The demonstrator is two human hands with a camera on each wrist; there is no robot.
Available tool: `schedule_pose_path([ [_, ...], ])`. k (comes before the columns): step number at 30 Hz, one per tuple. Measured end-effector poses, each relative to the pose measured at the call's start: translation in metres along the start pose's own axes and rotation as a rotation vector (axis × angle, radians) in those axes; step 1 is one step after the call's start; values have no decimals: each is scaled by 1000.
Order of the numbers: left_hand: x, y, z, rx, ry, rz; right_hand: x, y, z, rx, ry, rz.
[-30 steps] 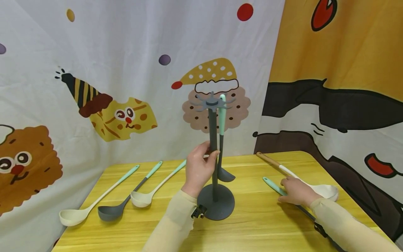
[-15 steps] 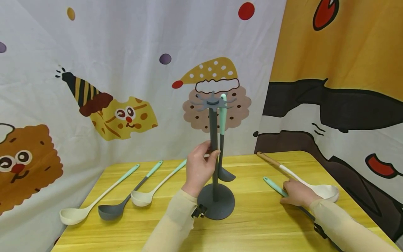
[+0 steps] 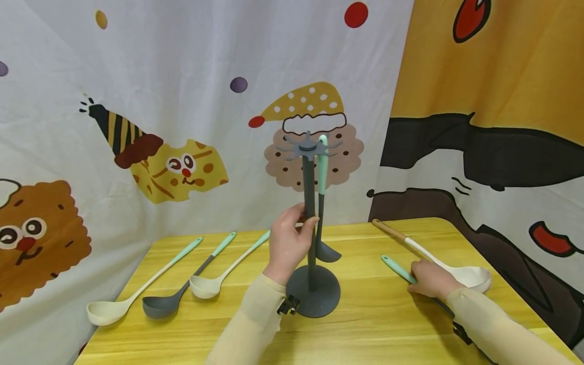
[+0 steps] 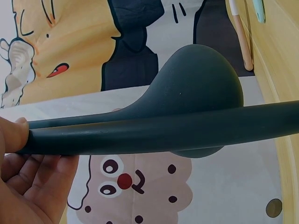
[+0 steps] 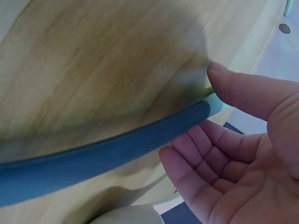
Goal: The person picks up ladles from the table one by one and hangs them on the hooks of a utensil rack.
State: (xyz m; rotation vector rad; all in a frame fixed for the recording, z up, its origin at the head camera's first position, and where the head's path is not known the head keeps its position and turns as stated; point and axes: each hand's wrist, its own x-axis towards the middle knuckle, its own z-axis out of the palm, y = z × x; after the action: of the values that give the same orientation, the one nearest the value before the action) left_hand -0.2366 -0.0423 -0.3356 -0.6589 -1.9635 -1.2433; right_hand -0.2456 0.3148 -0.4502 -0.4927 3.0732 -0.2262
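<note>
My left hand [image 3: 289, 246] grips the pole of a dark grey utensil stand [image 3: 308, 197], thumb and fingers round it. A grey ladle [image 3: 327, 252] with a mint handle hangs from the stand's hooks; its bowl shows behind the pole in the left wrist view. On the table at right, my right hand [image 3: 433, 279] pinches a mint-handled utensil [image 3: 396, 268] near where the handle meets its dark shaft [image 5: 107, 151]. Its head is hidden by my forearm or beyond the frame. Beside that hand lies a white ladle [image 3: 472, 278] with a wooden handle end.
Left of the stand lie a cream ladle [image 3: 107, 312], a grey ladle [image 3: 160, 305] and a smaller cream ladle [image 3: 205, 287], all mint-handled. The wooden table [image 3: 365, 329] ends at a cartoon-printed cloth [image 3: 182, 66] behind.
My right hand has shifted slightly to the right along the mint handle, its fingers drawing in round it. My left hand and the stand have stayed in place.
</note>
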Motion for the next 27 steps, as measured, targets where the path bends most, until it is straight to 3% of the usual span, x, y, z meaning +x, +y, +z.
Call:
schedule_pose_path([
  [11,1,-2,1,-10,5,19,3,-2,-1,21,-40,55],
  [27,-1,-3,2,-14,10,23,4,-3,2,8,-33,35],
])
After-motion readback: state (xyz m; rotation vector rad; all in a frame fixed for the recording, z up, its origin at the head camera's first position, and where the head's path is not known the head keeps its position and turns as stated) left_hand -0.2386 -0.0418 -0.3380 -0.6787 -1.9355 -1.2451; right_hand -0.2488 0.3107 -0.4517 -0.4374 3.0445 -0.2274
